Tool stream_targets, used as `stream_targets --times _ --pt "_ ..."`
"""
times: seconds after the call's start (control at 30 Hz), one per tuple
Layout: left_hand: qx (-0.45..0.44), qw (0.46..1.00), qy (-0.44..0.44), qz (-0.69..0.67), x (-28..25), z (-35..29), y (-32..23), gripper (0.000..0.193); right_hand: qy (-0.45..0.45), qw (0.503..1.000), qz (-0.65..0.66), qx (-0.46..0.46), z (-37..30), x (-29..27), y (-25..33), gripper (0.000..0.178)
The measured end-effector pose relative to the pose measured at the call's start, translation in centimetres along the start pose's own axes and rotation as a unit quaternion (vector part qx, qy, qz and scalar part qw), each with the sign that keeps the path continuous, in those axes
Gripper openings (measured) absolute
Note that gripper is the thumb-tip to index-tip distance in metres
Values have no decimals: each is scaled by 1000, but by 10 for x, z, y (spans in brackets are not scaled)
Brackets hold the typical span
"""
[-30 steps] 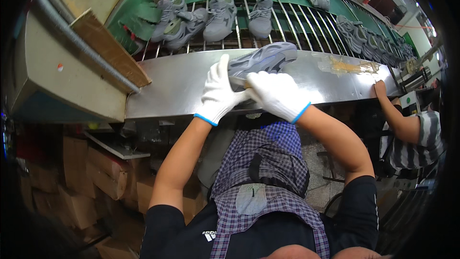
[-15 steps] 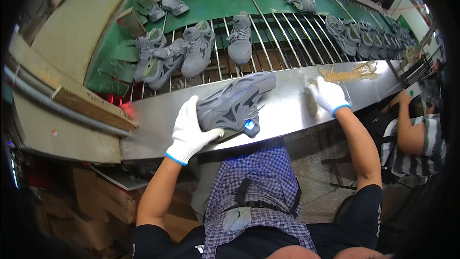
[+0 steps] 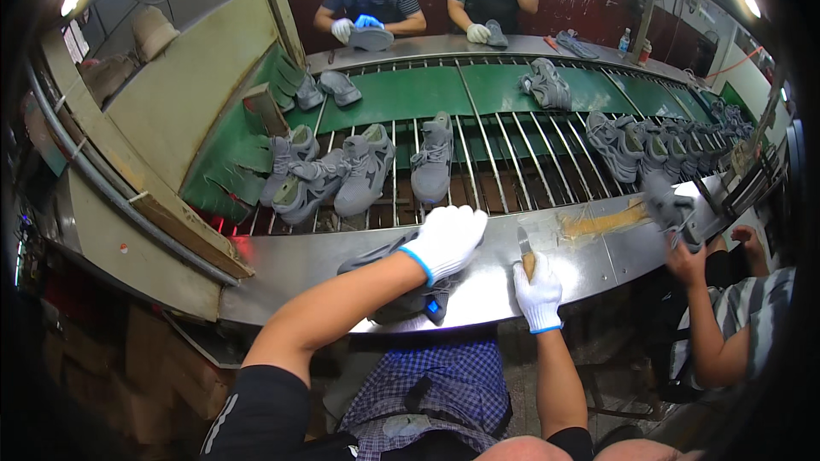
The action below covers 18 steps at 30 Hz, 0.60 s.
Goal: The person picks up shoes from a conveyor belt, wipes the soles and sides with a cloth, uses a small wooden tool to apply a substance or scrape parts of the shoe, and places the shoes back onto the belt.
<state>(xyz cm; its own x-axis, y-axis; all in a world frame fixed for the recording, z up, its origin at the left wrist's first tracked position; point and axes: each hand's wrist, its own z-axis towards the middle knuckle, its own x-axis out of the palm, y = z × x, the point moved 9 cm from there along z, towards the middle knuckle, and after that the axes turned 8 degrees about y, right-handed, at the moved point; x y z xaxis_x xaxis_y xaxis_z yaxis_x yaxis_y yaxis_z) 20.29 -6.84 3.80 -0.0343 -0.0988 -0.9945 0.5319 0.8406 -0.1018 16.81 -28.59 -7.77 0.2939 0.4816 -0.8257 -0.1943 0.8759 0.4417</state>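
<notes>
Shoe work, apparently under way at the steel bench [image 3: 290, 273]. The gray shoe [image 3: 400, 311] lies on the bench, partly hidden beneath the left forearm. The right hand [image 3: 538, 292] has its grip closed around a wooden-handled blade [image 3: 529, 265], apart from the shoe; whether the left hand [image 3: 448, 243] grasps anything cannot be told. Completed and remaining shoes [image 3: 432, 160] on the rods [image 3: 489, 162] are indistinguishable.

Matt knitted cloth covers the left hand [image 3: 448, 243] and the right hand [image 3: 540, 297]. The metal surface [image 3: 286, 266] over there is smooth and glaring, the shoe [image 3: 408, 307] on it dull; the blade [image 3: 524, 242] seems metal, its handle [image 3: 529, 265] wood.
</notes>
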Motion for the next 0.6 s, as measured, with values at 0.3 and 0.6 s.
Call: stream_targets --times 0.3,0.6 --pt "-157 976 -102 -110 -89 -229 56 94 56 926 358 103 -16 56 26 46" --pt "-219 946 57 -230 -2 -222 98 98 261 947 184 37 -30 -1 160 54"
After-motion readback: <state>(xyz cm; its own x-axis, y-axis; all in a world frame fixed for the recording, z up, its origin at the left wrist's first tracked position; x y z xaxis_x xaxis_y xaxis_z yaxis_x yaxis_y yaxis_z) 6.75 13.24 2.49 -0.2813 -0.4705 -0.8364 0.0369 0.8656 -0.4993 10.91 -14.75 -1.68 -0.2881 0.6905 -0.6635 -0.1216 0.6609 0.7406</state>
